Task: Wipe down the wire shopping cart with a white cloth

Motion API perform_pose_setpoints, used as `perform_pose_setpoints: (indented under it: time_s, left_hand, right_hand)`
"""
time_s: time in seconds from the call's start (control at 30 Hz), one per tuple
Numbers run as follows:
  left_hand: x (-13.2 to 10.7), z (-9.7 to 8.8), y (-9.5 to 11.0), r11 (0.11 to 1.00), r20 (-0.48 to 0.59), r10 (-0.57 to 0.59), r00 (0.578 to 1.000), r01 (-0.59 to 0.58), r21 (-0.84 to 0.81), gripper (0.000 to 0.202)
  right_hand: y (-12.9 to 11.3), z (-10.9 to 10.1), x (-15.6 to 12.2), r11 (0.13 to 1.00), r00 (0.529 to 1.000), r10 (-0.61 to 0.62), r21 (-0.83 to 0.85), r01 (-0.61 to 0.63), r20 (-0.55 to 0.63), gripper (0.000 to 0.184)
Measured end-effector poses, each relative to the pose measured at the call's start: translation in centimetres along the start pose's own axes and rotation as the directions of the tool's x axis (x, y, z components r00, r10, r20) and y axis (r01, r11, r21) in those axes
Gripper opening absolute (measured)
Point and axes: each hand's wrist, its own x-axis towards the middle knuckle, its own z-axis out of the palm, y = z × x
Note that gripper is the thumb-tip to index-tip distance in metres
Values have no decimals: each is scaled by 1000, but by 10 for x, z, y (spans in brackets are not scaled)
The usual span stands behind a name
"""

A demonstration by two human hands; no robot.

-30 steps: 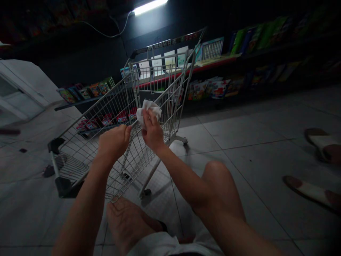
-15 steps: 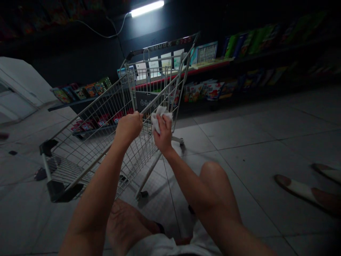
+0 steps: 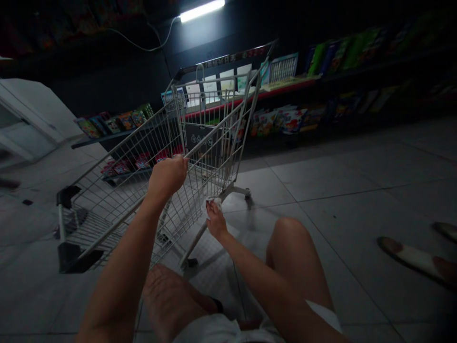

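Shopping cart rail (image 3: pixel 214 128) sits in the raised left hand's (image 3: pixel 167 178) curled fingers; the lowered right hand's (image 3: pixel 216 221) fingers pinch a white tissue (image 3: pixel 213 205).

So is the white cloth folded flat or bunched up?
Bunched: the white cloth shows as a small crumpled wad pinched in the right hand, with no flat folded edge visible.

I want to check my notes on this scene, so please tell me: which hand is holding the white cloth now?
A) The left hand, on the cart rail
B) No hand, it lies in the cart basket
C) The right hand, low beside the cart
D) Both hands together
C. The right hand pinches the white cloth beside the shopping cart's wire basket, while the left hand grips the side rail.
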Motion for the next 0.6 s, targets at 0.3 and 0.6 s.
perform_pose_setpoints:
  time_s: [0.3,0.6]
  left_hand:
    - [-19,4,-29,1000,11,16,1000,-17,24,56]
    - [-31,4,-39,998,26,22,999,-23,50,57]
  right_hand:
    - [-12,-95,83,996,984,-39,73,52,-174,61]
    - [-59,-88,114,985,920,-170,-60,159,-352,80]
